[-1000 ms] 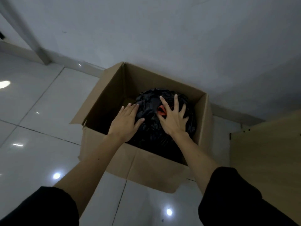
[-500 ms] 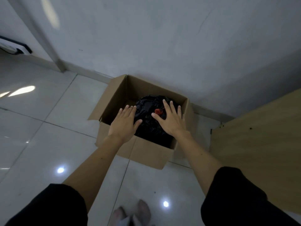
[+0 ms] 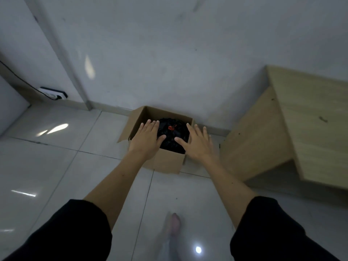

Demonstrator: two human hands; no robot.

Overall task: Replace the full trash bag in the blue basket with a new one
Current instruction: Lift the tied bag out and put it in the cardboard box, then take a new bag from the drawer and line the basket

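A full black trash bag (image 3: 172, 136), tied with a red string (image 3: 171, 127), sits inside an open cardboard box (image 3: 167, 162) on the floor by the wall. My left hand (image 3: 146, 137) hovers flat over the box's left side, fingers spread, holding nothing. My right hand (image 3: 197, 141) hovers over the box's right edge, fingers apart and empty. Both hands are above the bag and apart from it. No blue basket is in view.
A light wooden cabinet (image 3: 293, 129) stands close to the right of the box. A power strip with a cable (image 3: 54, 94) lies by the wall at the left. My foot (image 3: 172, 226) shows blurred on the glossy tiled floor (image 3: 56, 166).
Both hands have lifted off the bag and drawn back. The view has pulled up and away from the box, which now looks smaller, and a foot has come into view.
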